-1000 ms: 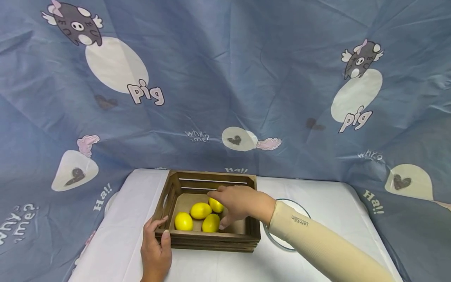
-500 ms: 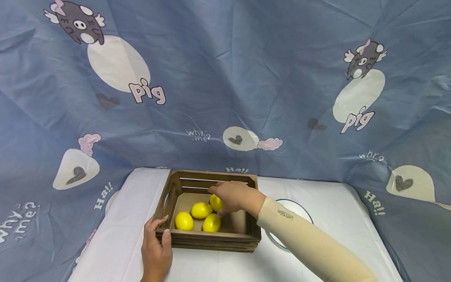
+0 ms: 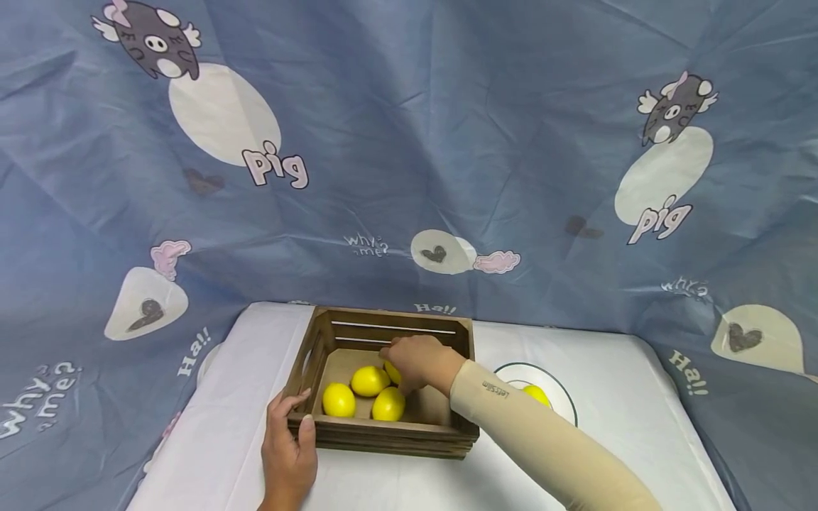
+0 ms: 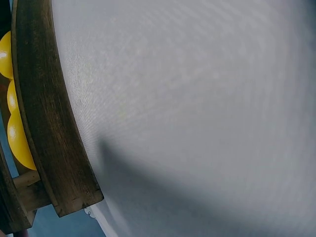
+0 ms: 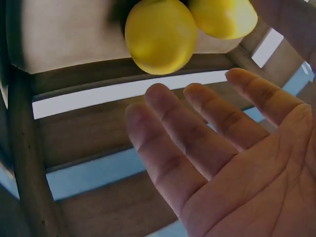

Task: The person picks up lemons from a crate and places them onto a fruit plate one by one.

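We've got the left hand (image 3: 290, 454) gripping the crate (image 3: 391, 436) at its near left corner; right hand (image 3: 423, 360), fingers (image 5: 190, 130) apart, at the rearmost lemon (image 3: 392, 373) inside the crate; an off-centre pinch could roll it into the neighbouring lemons (image 3: 369, 382).

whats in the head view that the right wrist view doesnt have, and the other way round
Only the head view shows the left hand gripping the near left corner of the wooden crate, the plate with a yellow fruit on it, and the beige sleeve.

Only the right wrist view shows the palm side of the right hand.

Both show that hand, the crate and yellow fruits inside: four in the head view, two in the right wrist view.
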Demonstrator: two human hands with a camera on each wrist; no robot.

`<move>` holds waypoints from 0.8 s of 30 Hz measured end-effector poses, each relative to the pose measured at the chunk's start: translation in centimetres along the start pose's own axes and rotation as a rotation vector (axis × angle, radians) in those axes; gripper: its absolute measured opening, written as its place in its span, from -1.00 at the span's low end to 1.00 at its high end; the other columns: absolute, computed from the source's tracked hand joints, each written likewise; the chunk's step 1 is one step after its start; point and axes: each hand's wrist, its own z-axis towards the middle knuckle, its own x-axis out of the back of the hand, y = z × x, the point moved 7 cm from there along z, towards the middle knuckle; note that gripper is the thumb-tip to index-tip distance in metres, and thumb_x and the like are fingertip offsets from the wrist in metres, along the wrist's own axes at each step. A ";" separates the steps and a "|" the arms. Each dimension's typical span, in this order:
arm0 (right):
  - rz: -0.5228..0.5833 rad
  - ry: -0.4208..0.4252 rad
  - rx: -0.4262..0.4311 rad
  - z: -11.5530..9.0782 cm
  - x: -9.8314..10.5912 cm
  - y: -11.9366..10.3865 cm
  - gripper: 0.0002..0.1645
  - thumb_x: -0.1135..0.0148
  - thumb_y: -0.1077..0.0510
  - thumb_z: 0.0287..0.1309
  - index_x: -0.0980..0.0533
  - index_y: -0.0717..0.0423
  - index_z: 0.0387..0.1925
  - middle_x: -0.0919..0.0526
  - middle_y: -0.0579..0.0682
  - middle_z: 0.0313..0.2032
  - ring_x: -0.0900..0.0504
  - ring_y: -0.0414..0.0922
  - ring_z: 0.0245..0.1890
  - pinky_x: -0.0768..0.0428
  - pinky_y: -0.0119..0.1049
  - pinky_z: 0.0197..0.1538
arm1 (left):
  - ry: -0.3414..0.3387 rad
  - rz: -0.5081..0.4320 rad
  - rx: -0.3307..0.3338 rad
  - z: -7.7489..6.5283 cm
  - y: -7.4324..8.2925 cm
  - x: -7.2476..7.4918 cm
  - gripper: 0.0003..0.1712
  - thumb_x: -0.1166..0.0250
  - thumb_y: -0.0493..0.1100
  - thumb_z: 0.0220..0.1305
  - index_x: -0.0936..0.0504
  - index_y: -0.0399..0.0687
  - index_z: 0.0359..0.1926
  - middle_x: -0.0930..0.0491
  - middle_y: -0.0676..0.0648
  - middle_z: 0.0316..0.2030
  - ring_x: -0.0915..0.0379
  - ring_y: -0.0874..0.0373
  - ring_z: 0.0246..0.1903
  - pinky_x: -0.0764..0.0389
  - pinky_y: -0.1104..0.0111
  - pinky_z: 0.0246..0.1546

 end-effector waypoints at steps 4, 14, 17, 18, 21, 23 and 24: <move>0.003 -0.005 -0.015 0.7 -0.5 0.0 -0.12 -0.62 -0.08 0.01 -0.51 -0.22 0.40 -0.64 -0.09 0.13 -0.65 -0.10 0.02 -0.68 -0.12 -0.04 | 0.004 -0.003 -0.003 0.0 -0.1 -0.1 -0.62 -0.15 -0.14 0.55 -0.42 -0.31 0.20 -0.61 -0.22 0.09 -0.41 -0.11 0.24 -0.12 0.51 0.42; 0.033 -0.012 -0.045 2.1 -1.7 0.5 -0.15 -0.63 -0.03 -0.01 -0.54 -0.17 0.36 -0.63 -0.07 0.08 -0.63 -0.09 -0.02 -0.67 -0.11 -0.10 | 0.003 -0.017 -0.006 0.0 -0.2 -0.2 -0.61 -0.16 -0.16 0.54 -0.44 -0.36 0.20 -0.60 -0.22 0.11 -0.41 -0.13 0.24 -0.15 0.54 0.39; 0.048 -0.017 -0.051 2.4 -2.2 0.6 -0.18 -0.63 -0.02 0.02 -0.55 -0.16 0.36 -0.63 -0.05 0.10 -0.65 -0.06 -0.04 -0.67 -0.09 -0.09 | 0.001 -0.021 -0.003 0.0 -0.2 -0.1 -0.60 -0.16 -0.16 0.53 -0.44 -0.37 0.21 -0.60 -0.23 0.12 -0.41 -0.11 0.25 -0.16 0.53 0.39; 0.048 -0.018 -0.053 2.5 -2.4 0.7 -0.19 -0.62 -0.01 0.03 -0.55 -0.17 0.35 -0.63 -0.04 0.10 -0.65 -0.05 -0.06 -0.67 -0.09 -0.10 | 0.000 -0.021 -0.003 0.0 -0.2 -0.1 -0.60 -0.16 -0.16 0.53 -0.44 -0.36 0.21 -0.60 -0.23 0.12 -0.41 -0.09 0.26 -0.16 0.53 0.40; 0.046 -0.007 -0.054 2.7 -2.8 0.7 -0.25 -0.61 0.02 0.03 -0.58 -0.17 0.30 -0.62 -0.04 0.05 -0.65 -0.05 -0.16 -0.67 -0.10 -0.16 | -0.008 -0.021 -0.005 0.0 -0.1 0.0 -0.60 -0.15 -0.15 0.55 -0.44 -0.35 0.22 -0.59 -0.23 0.12 -0.40 -0.05 0.28 -0.15 0.53 0.40; 0.039 0.006 -0.051 2.9 -2.9 0.7 -0.30 -0.61 0.05 0.03 -0.60 -0.17 0.26 -0.62 -0.04 0.01 -0.63 -0.07 -0.21 -0.67 -0.11 -0.19 | -0.011 -0.021 -0.010 0.0 -0.1 0.0 -0.60 -0.15 -0.16 0.55 -0.43 -0.36 0.23 -0.59 -0.23 0.12 -0.40 -0.04 0.28 -0.15 0.51 0.41; 0.039 0.010 -0.050 3.0 -3.0 0.7 -0.31 -0.60 0.07 0.03 -0.61 -0.17 0.25 -0.62 -0.03 0.00 -0.62 -0.07 -0.23 -0.67 -0.12 -0.20 | -0.013 -0.022 -0.012 0.0 -0.2 0.0 -0.60 -0.15 -0.16 0.55 -0.43 -0.36 0.23 -0.58 -0.23 0.13 -0.40 -0.04 0.29 -0.16 0.51 0.41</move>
